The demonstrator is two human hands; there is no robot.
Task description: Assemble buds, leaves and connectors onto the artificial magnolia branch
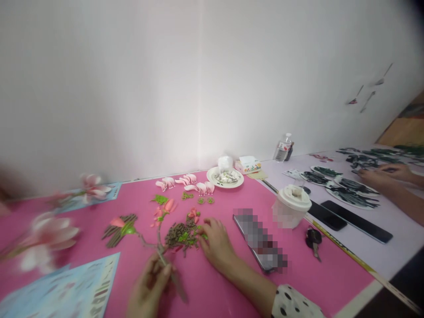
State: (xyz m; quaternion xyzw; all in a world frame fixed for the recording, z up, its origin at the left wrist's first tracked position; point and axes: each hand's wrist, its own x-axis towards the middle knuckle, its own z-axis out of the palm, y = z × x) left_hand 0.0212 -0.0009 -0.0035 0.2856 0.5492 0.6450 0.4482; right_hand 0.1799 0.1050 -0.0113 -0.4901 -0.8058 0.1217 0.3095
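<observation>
My left hand [147,285] is closed around the lower end of a brown branch stem [155,245] that carries a pink bud with green leaves [122,224]. My right hand [215,240] rests palm down on the pink table [232,282], its fingertips touching a pile of small brown and green building pieces [181,234]. Pink and red petal pieces [165,207] lie just beyond the pile. A row of pale pink petals [187,182] is laid out farther back.
A white plate of small parts [225,177] stands at the back. A phone [260,240], a white lidded container [290,205] and a key [314,240] lie right. Blurred pink flowers [43,240] and a printed sheet [62,289] are left. Another person's hands [380,174] work over plates of dark pieces.
</observation>
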